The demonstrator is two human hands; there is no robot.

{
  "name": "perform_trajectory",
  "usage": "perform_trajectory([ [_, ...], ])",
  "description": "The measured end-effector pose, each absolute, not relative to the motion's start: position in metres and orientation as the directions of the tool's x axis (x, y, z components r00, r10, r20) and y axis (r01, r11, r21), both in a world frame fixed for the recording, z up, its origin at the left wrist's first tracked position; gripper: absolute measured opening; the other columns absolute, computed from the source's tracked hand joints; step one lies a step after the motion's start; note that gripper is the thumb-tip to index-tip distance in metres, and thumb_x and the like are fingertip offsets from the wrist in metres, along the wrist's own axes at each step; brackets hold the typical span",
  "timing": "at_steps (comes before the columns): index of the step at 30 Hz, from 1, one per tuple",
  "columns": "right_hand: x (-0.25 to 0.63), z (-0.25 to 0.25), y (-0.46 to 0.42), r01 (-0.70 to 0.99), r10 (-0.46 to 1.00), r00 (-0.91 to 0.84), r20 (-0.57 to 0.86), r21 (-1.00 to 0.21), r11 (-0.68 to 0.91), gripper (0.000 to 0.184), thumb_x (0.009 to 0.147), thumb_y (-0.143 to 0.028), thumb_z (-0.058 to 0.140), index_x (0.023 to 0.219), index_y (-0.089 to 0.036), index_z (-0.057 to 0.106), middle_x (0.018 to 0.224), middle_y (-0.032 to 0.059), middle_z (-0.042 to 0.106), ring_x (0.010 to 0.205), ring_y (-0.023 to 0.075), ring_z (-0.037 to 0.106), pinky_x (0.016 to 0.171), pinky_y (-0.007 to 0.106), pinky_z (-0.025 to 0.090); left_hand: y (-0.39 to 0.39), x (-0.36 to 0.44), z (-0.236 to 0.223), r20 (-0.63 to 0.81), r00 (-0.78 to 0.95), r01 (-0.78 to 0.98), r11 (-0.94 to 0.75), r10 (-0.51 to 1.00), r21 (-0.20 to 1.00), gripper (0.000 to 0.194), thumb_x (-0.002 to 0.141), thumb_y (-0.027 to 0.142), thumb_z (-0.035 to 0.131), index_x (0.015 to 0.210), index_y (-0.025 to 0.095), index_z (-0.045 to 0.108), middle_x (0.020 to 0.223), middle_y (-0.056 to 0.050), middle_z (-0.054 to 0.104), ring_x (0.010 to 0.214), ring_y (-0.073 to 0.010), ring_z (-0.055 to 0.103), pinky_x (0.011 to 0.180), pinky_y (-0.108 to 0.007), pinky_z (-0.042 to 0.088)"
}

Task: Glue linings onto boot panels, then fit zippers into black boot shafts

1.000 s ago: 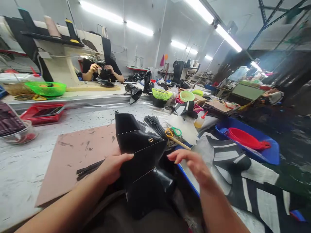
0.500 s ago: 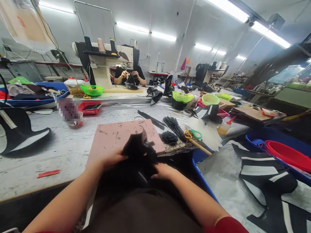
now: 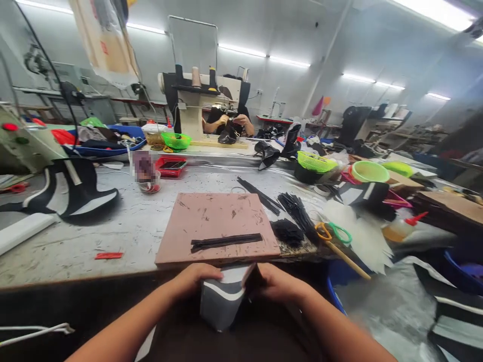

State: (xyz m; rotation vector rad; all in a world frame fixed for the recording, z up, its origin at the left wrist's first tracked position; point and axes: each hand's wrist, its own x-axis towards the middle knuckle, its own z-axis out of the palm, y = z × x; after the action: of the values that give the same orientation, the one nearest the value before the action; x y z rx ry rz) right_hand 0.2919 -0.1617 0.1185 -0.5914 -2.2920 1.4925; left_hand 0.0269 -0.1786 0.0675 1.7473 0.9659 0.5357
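Low before me, at the bench's front edge, both hands grip a black leather boot upper (image 3: 222, 304). Its grey inner side with a curved white strip faces me. My left hand (image 3: 198, 279) pinches its left edge, thumb on top. Around the folded right edge my right hand (image 3: 277, 284) is closed, its fingertips partly hidden. Just beyond lies a pink board (image 3: 211, 213), with black zippers (image 3: 226, 241) across its near part. To its right are a pile of small black pieces (image 3: 287, 232) and a bundle of black strips (image 3: 300, 213).
Scissors (image 3: 339, 233) and a wooden handle (image 3: 349, 259) lie at the bench's right edge. More upper pieces (image 3: 64, 188) rest on the left, near a red tray (image 3: 169, 166). A co-worker's hands (image 3: 234, 120) work at a sewing machine (image 3: 192, 108) opposite. A glue bottle (image 3: 398, 229) stands right.
The view has swung left. The upper has come down off the board towards my lap and turned its grey inner side to me. My right hand, apart from it at first, now grips it.
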Motion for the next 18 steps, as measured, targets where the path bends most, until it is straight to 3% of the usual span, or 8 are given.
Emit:
perform_trajectory([
  [4, 0.288, 0.088, -0.173, 0.247, 0.588, -0.779, -0.216, -0.969, -0.029, 0.048, 0.069, -0.059, 0.057, 0.082, -0.014, 0.066, 0.074, 0.0036, 0.063, 0.072, 0.0188, 0.058, 0.071, 0.033, 0.047, -0.206, 0.028, 0.04, -0.159, 0.533, 0.42, -0.096, 0.831, 0.903, 0.041, 0.076, 0.052, 0.052, 0.096, 0.02, 0.069, 0.109, -0.008, 0.064, 0.108, -0.0258, 0.055, 0.098, -0.04, 0.037],
  [6, 0.288, 0.081, -0.178, 0.214, 0.599, -0.759, -0.255, -0.967, -0.139, 0.052, 0.068, -0.063, 0.055, 0.084, -0.014, 0.066, 0.075, 0.0046, 0.063, 0.073, 0.02, 0.058, 0.073, 0.034, 0.047, -0.217, 0.025, 0.033, -0.219, 0.521, 0.445, -0.044, 0.825, 0.894, 0.045, 0.074, 0.054, 0.054, 0.102, 0.021, 0.067, 0.114, -0.008, 0.061, 0.11, -0.028, 0.053, 0.097, -0.042, 0.038],
  [9, 0.284, 0.084, -0.18, 0.139, 0.651, -0.728, -0.215, -0.976, -0.168, 0.052, 0.068, -0.062, 0.056, 0.089, -0.015, 0.065, 0.083, 0.0066, 0.063, 0.081, 0.0226, 0.058, 0.08, 0.038, 0.045, -0.22, 0.016, 0.039, -0.257, 0.551, 0.419, 0.004, 0.794, 0.908, 0.056, 0.069, 0.057, 0.058, 0.113, 0.022, 0.06, 0.121, -0.009, 0.057, 0.114, -0.0279, 0.05, 0.098, -0.042, 0.037],
  [12, 0.277, 0.091, -0.178, 0.13, 0.707, -0.686, -0.171, -0.985, -0.112, 0.051, 0.066, -0.061, 0.059, 0.091, -0.017, 0.064, 0.085, 0.0072, 0.063, 0.086, 0.0242, 0.057, 0.083, 0.041, 0.043, -0.21, 0.01, 0.063, -0.109, 0.574, 0.231, -0.033, 0.812, 0.972, 0.072, 0.065, 0.06, 0.06, 0.124, 0.019, 0.049, 0.127, -0.012, 0.051, 0.117, -0.0273, 0.047, 0.099, -0.042, 0.036],
  [14, 0.277, 0.091, -0.177, 0.15, 0.743, -0.646, -0.172, -0.984, -0.098, 0.05, 0.064, -0.062, 0.06, 0.084, -0.016, 0.064, 0.081, 0.007, 0.062, 0.082, 0.0238, 0.057, 0.08, 0.04, 0.045, -0.205, 0.011, 0.081, -0.073, 0.575, 0.188, -0.045, 0.815, 0.981, 0.056, 0.071, 0.053, 0.059, 0.115, 0.019, 0.057, 0.118, -0.011, 0.058, 0.111, -0.0247, 0.053, 0.096, -0.037, 0.039],
  [16, 0.282, 0.089, -0.181, 0.167, 0.767, -0.601, -0.226, -0.974, -0.156, 0.049, 0.065, -0.062, 0.059, 0.079, -0.016, 0.064, 0.076, 0.0064, 0.062, 0.077, 0.0225, 0.057, 0.076, 0.038, 0.046, -0.207, 0.014, 0.093, -0.16, 0.582, 0.235, 0.024, 0.797, 0.972, 0.034, 0.076, 0.044, 0.058, 0.098, 0.02, 0.068, 0.098, -0.007, 0.068, 0.093, -0.0205, 0.062, 0.085, -0.03, 0.047],
  [18, 0.292, 0.085, -0.188, 0.153, 0.779, -0.556, -0.289, -0.957, -0.247, 0.046, 0.068, -0.06, 0.058, 0.079, -0.015, 0.064, 0.07, 0.0054, 0.061, 0.072, 0.0212, 0.058, 0.072, 0.035, 0.047, -0.213, 0.018, 0.096, -0.264, 0.579, 0.246, 0.144, 0.772, 0.959, 0.029, 0.077, 0.041, 0.057, 0.088, 0.018, 0.071, 0.081, -0.004, 0.07, 0.076, -0.0174, 0.064, 0.071, -0.024, 0.049],
])
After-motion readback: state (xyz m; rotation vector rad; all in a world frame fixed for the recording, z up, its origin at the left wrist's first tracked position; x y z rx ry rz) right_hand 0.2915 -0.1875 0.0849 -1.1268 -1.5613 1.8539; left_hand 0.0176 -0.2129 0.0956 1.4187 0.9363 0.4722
